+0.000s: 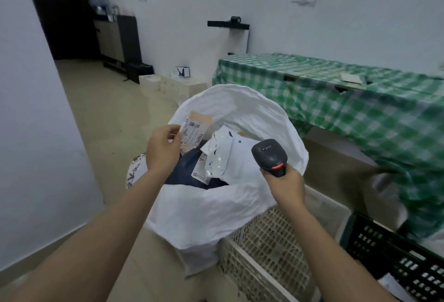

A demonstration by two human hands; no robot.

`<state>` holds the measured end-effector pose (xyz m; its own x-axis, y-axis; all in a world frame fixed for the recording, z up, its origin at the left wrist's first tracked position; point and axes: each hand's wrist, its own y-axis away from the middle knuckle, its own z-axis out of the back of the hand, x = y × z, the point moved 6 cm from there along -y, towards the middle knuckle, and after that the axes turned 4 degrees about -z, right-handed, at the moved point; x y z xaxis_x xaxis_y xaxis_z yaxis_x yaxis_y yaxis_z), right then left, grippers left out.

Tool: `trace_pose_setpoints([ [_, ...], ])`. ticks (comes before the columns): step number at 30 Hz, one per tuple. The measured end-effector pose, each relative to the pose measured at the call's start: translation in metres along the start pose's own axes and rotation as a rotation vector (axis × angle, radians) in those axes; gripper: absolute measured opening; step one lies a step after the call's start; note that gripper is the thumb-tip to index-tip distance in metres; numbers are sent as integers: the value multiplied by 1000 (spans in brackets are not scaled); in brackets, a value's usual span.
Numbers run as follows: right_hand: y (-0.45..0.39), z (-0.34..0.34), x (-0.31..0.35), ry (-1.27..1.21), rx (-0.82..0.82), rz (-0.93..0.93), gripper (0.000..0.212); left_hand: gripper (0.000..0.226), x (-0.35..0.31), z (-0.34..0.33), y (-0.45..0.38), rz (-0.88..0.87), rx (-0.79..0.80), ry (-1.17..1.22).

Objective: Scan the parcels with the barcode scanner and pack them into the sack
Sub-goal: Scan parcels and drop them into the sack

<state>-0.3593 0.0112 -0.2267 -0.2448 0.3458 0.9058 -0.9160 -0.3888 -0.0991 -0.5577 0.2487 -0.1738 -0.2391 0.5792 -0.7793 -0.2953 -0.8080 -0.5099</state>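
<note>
Now our left hand [163,150] pinches the small parcel [195,131] at centre frame; we keep its label facing the barcode scanner [270,157] gripped in our right hand [286,186], above the sack [240,104].

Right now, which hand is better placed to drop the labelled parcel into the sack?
Left. The left hand already pinches the brown parcel over the open sack; the right hand grips the scanner.
</note>
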Motion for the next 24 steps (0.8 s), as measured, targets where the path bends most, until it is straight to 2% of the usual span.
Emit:
trace_pose_setpoints([
  [6, -73, -41, 32, 33, 47, 50, 23, 20, 4, -68, -81, -264, 87, -204],
  [8, -94, -52, 31, 42, 58, 59, 27, 20, 14, -110, -97, -314, 218, -352],
  [10, -109, -58, 26, 50, 59, 63, 30, 18, 35, -147, -106, -235, 386, -443],
  [12, -119, -63, 21, 56, 63, 61, 28, 28, 52, -164, -110, -183, 441, -370],
  [14, -124, -67, 14, 65, 82, 59, 26, 41, 55, -163, -106, -179, 400, -260],
  [19, -112, -60, 5, 50, 76, 26, 26, 30, 55, -139, -71, -122, 363, -42],
  [24, -70, -11, -2, 137, 17, -18, 19, 26, 28, -119, -14, -44, 382, 133],
])
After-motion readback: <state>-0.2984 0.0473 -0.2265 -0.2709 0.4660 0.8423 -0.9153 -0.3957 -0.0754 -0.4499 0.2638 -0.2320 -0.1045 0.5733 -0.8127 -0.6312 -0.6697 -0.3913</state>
